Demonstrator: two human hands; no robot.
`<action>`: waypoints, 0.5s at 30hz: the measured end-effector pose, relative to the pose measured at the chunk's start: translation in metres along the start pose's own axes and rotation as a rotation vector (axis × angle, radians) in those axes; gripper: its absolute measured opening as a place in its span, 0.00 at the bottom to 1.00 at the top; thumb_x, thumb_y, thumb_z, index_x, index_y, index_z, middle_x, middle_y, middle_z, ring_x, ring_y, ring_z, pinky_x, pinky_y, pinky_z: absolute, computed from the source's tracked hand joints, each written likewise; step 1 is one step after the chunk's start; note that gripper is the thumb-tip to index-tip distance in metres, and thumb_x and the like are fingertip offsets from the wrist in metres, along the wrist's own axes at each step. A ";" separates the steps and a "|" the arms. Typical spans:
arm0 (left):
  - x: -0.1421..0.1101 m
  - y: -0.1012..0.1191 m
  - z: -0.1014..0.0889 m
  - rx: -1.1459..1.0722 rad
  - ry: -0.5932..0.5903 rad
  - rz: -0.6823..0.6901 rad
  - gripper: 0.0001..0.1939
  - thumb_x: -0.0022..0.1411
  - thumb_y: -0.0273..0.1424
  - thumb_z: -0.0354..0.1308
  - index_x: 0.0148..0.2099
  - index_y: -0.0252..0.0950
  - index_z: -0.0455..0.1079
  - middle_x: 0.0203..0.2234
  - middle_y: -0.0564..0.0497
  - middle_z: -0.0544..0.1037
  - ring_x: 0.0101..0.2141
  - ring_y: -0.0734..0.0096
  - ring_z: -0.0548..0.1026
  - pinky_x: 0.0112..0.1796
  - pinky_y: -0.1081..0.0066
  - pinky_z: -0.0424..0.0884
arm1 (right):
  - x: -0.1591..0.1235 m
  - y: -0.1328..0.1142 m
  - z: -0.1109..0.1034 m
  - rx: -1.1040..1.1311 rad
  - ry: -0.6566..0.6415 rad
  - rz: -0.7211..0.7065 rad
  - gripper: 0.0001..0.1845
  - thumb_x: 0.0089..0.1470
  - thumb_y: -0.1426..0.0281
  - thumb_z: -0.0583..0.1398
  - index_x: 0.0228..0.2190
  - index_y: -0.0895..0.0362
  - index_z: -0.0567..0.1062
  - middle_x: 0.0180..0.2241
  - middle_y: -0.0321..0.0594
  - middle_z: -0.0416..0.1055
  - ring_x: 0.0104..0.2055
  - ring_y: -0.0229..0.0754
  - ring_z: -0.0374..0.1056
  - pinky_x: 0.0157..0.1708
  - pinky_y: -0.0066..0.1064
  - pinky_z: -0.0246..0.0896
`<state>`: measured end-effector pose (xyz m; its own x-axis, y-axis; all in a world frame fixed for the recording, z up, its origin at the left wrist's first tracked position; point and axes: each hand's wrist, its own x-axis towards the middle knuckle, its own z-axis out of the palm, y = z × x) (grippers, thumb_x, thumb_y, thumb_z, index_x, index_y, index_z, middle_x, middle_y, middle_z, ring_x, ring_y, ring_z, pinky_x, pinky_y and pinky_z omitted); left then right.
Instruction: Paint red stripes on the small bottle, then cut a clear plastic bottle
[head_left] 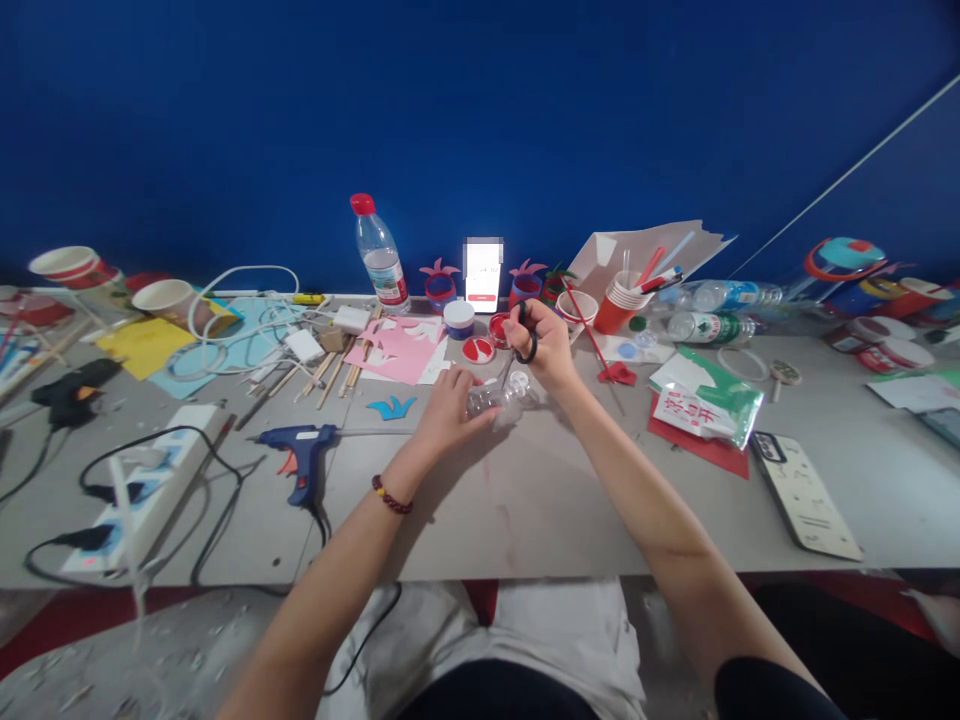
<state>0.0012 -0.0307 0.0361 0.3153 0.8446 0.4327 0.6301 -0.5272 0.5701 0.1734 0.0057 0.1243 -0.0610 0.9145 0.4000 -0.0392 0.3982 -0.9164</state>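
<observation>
My left hand (450,408) is closed around a clear plastic bottle (504,398) that lies on its side over the table. Fingers of my right hand (546,345) are wrapped through the black handles of a pair of scissors (527,347). The blades slant down to the left and meet the bottle; whether they pierce it I cannot tell. Left of my left hand lies a blue crown-shaped cutout (391,408). Just beyond the hands are a white-lidded jar (459,320) and a red-smeared round lid (478,349).
A blue glue gun (300,455) and a power strip (146,490) with trailing cords lie on the left. Behind stand a red-capped bottle (381,255) and a lit phone (482,275). At right are an orange-red cup (622,305) of pens, a packet (705,408) and another phone (806,495).
</observation>
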 end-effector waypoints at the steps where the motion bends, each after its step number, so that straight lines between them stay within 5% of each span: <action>1: 0.000 0.000 0.001 -0.005 0.003 0.001 0.17 0.56 0.41 0.67 0.41 0.40 0.66 0.39 0.47 0.71 0.42 0.58 0.72 0.43 0.57 0.72 | 0.000 0.001 -0.001 0.003 -0.001 0.001 0.22 0.46 0.51 0.68 0.24 0.53 0.66 0.20 0.29 0.61 0.22 0.31 0.53 0.21 0.28 0.52; 8: -0.001 -0.002 0.003 0.000 -0.007 0.007 0.18 0.56 0.41 0.67 0.42 0.40 0.65 0.40 0.47 0.71 0.43 0.58 0.72 0.43 0.57 0.72 | -0.001 0.005 -0.005 0.051 -0.087 -0.007 0.19 0.49 0.57 0.68 0.25 0.53 0.66 0.22 0.28 0.60 0.22 0.30 0.54 0.22 0.28 0.51; 15: 0.000 0.000 0.001 -0.005 -0.020 0.000 0.17 0.56 0.40 0.67 0.42 0.40 0.65 0.40 0.47 0.71 0.43 0.58 0.71 0.43 0.57 0.72 | 0.000 0.002 -0.004 -0.002 -0.022 -0.026 0.21 0.47 0.55 0.68 0.21 0.54 0.66 0.19 0.28 0.60 0.21 0.31 0.52 0.21 0.29 0.47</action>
<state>0.0018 -0.0310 0.0356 0.3291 0.8463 0.4189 0.6267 -0.5276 0.5736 0.1773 0.0065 0.1227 -0.0815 0.9019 0.4241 -0.0395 0.4222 -0.9056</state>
